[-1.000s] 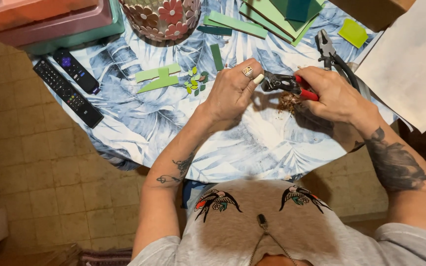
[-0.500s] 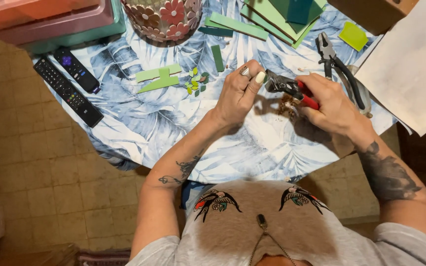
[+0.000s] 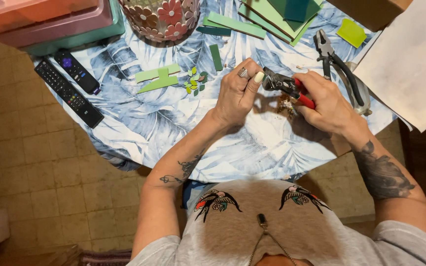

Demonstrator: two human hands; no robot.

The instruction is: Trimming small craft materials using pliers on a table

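- Fingers: the right hand (image 3: 327, 101) is wrapped shut around the red handles of a pair of nippers (image 3: 286, 86); the left hand (image 3: 236, 92) has its fingers curled in, thumb tip raised to the nippers' metal head. Whether anything is pinched between those fingertips cannot be told.
- Nippers: held above the table, between the two hands, head pointing toward the left hand.
- Crumbs (image 3: 286, 103): small brownish bits on the tablecloth, just under the nippers.
- Tablecloth (image 3: 183, 123): white with blue leaf print, covering the table.
- Pliers (image 3: 338, 64): black-handled, lying just beyond the right hand.
- Green strips (image 3: 156, 79): pale, lying left of the left hand; small green petal-shaped pieces (image 3: 195, 81) beside them.
- Remote controls (image 3: 67, 88): two, black, at the table's left edge.
- Flower-covered vessel (image 3: 161, 17): pink and white, at the far edge.
- Green sheets (image 3: 272, 12): stacked, far side of the table.
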